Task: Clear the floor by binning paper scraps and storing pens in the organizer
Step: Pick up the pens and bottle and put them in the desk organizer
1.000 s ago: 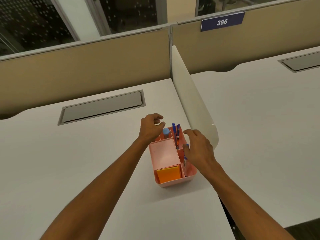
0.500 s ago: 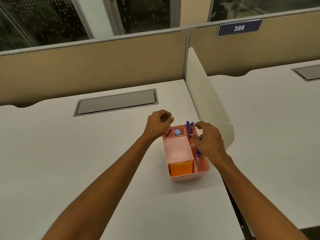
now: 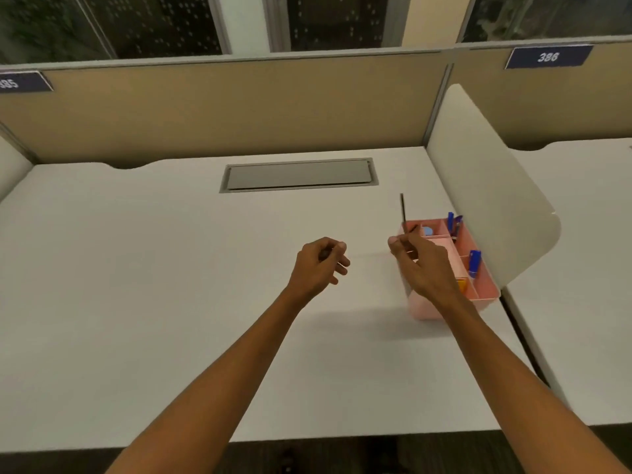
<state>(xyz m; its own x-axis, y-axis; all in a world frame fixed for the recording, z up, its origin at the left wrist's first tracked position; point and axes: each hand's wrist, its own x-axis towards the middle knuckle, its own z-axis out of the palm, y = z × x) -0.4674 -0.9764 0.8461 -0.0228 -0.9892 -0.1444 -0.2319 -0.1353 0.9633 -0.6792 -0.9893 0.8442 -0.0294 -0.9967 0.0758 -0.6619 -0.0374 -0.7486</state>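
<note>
The organizer (image 3: 478,289), a pink box, stands on the white desk (image 3: 171,302) against the divider (image 3: 485,200). Just left of the organizer, the right hand (image 3: 420,265) pinches a thin dark pen (image 3: 403,210) upright. Further left of it, the left hand (image 3: 319,265) is curled closed around something dark

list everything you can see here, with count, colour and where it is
organizer: 1, pink, on the white desk by the divider
pens: about 3, blue, standing in the organizer's right compartments
thin stick: 1, dark, upright, pinched by the right hand
round cap: 1, light blue, far compartment
pad: 1, orange, near compartment, mostly hidden
desk: 1, white, in front
cable hatch: 1, grey, far middle of desk
divider: 1, cream, right of desk
number plates: 2, navy, on the tan partition
left hand: 1, curled on something small and dark
right hand: 1, over the organizer
</note>
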